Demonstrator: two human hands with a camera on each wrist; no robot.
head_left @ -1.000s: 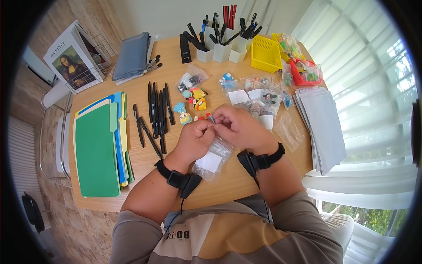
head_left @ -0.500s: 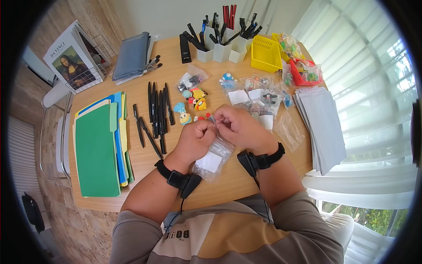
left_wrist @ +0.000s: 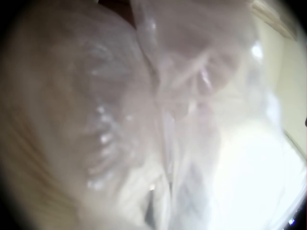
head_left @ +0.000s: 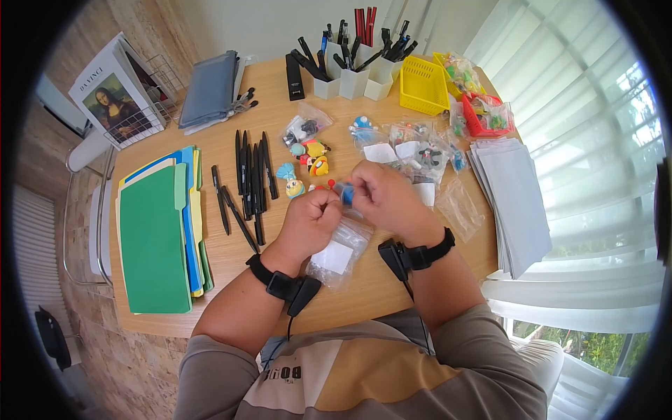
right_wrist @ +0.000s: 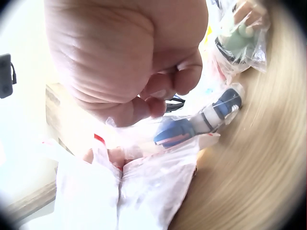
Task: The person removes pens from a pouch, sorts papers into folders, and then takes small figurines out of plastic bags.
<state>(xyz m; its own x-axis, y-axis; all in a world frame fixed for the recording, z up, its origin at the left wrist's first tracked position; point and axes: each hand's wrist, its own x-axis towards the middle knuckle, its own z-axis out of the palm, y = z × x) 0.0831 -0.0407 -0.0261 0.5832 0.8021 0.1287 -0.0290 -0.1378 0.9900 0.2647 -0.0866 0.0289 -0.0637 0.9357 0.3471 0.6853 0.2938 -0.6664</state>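
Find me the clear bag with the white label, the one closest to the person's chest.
In the head view, the clear bag is near the centre, just below the left hand and between the left wrist strap and right wrist strap.

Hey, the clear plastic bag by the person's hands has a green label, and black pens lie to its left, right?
Almost: the label on the clear plastic bag is white, not green, as the head view shows. The black pens do lie to its left.

Far left, you can read "DA VINCI" on the white book (head_left: 115, 94); your shirt's (head_left: 350, 374) inverted lettering (head_left: 282, 373) is unclear.
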